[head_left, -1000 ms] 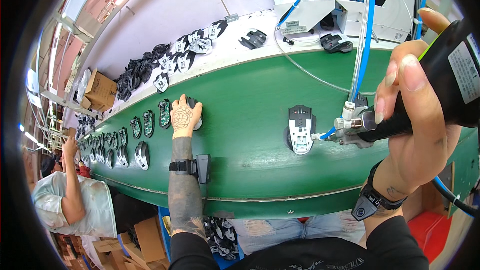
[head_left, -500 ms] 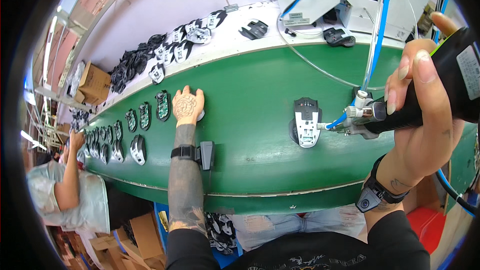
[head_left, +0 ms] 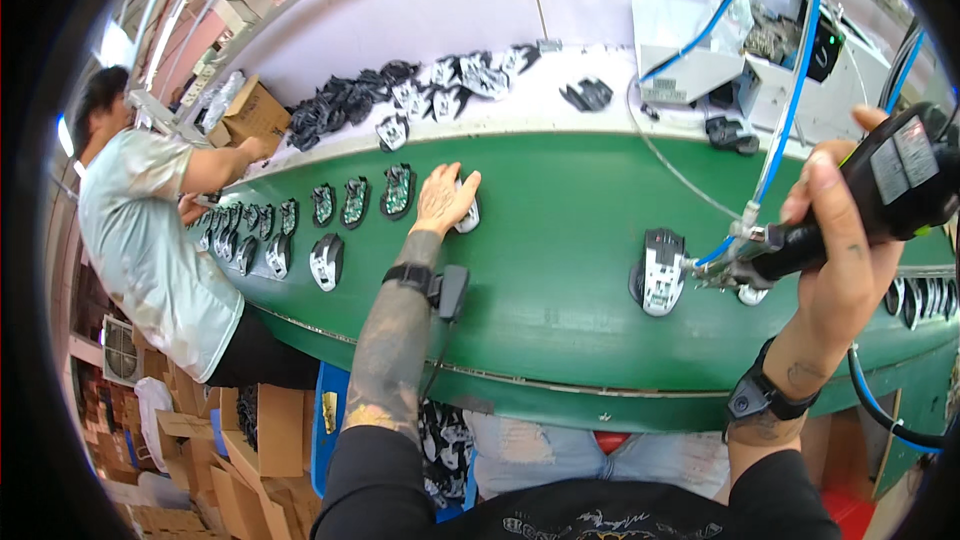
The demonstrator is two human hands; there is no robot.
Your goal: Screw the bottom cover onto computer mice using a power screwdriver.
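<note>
My left hand [head_left: 443, 202] is on a computer mouse shell [head_left: 468, 216], with the thumb along its right side; most of the shell is hidden under the palm. In my right hand [head_left: 835, 225] is a black electric screwdriver [head_left: 880, 195], gripped around the body. A metal screw-feeding head with hoses sits at its front end. Left of its tip, an opened mouse base [head_left: 664, 275] with a white inner frame lies on the green work surface. A small part of another white piece [head_left: 752, 295] shows beneath the screwdriver head.
Mouse halves with green circuit boards [head_left: 397, 191] and mouse shells [head_left: 326, 262] line the green belt [head_left: 540, 310] to the left. Black and white parts [head_left: 470, 75] cover the back ledge. Blue hoses [head_left: 785, 120] hang at right. A co-worker [head_left: 165, 230] stands at far left.
My view has turned left, so the belt and its parts appear farther right. The mouse shell shows more beside my left hand. My right hand still holds the screwdriver.
</note>
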